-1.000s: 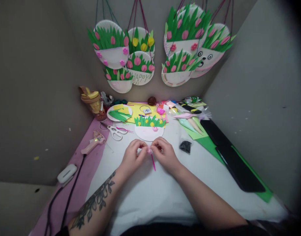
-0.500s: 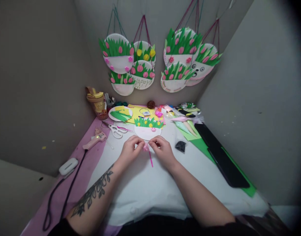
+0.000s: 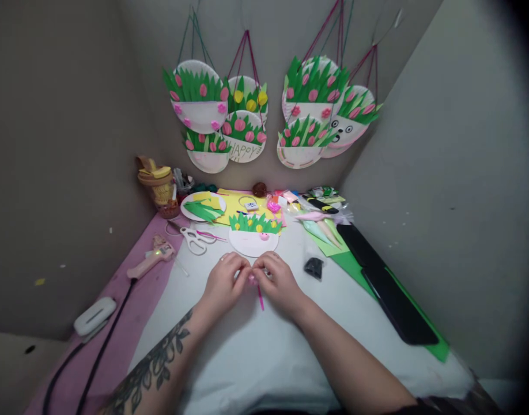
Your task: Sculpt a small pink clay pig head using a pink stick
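My left hand (image 3: 227, 280) and my right hand (image 3: 275, 282) meet at the middle of the table, fingertips pinched together. Between them is a small crinkled pink packet (image 3: 252, 279), mostly covered by the fingers; its contents are hard to make out. A thin bright pink stick (image 3: 261, 298) lies just below it on the white cover. Right beyond my fingers rests a paper-plate basket (image 3: 251, 244) with green paper grass, yellow flowers and one round pink piece on its white front.
Left: white scissors (image 3: 195, 240), a pink glue gun (image 3: 152, 262) with a cord, and a plate (image 3: 186, 211) of green paper strips. Right: a black packet (image 3: 313, 268), piping bags (image 3: 318, 231) and a long black object (image 3: 389, 288). Decorated plate baskets (image 3: 199, 115) hang on the wall.
My hands have come closer together over the pink packet, hiding more of it. The whole view has shifted slightly, so the table things appear lower and further left.
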Motion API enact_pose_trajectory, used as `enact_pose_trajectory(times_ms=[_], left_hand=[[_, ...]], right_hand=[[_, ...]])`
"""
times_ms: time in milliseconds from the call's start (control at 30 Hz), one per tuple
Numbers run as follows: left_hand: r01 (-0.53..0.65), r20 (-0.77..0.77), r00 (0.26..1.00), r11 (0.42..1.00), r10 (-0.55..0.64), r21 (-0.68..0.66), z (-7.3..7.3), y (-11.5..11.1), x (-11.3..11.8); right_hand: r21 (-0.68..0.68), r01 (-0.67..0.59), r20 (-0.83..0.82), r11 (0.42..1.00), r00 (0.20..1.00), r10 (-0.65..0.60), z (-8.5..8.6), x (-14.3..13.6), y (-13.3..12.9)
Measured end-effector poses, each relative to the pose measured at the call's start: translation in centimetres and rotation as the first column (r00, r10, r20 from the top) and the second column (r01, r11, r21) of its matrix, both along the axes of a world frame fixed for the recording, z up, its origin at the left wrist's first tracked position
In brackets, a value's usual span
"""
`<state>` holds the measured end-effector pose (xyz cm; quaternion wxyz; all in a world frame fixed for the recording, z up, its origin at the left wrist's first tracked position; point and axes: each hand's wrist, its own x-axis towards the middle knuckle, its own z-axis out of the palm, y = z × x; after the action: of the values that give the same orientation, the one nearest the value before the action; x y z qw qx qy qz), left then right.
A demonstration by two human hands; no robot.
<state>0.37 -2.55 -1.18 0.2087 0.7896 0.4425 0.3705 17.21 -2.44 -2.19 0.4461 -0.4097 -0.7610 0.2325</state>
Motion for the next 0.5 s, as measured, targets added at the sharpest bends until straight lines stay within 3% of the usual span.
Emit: enact_pose_trajectory(times_ms=[367,433,500], left_hand=[[-0.074,-0.110,0.990,0.984,0.093,0.164,0.0,0.0,-0.7],[-0.102,-0.062,0.992,0.983,0.112,0.151,-0.1,0.3,-1.1],[-0.214,0.028,0.977,0.972,0.213,0.100,0.0,0.8,-1.9]], right_hand=[[0.055,0.025,0.130,0.998,0.991,-0.032,0.9,0.9,-0.2],[0.043,0.081,0.112,0.996,0.990,-0.085,1.1,1.9,0.1],[-0.013,0.240,-0.016,0.971,0.971,-0.240,1.3,4.0,0.8]])
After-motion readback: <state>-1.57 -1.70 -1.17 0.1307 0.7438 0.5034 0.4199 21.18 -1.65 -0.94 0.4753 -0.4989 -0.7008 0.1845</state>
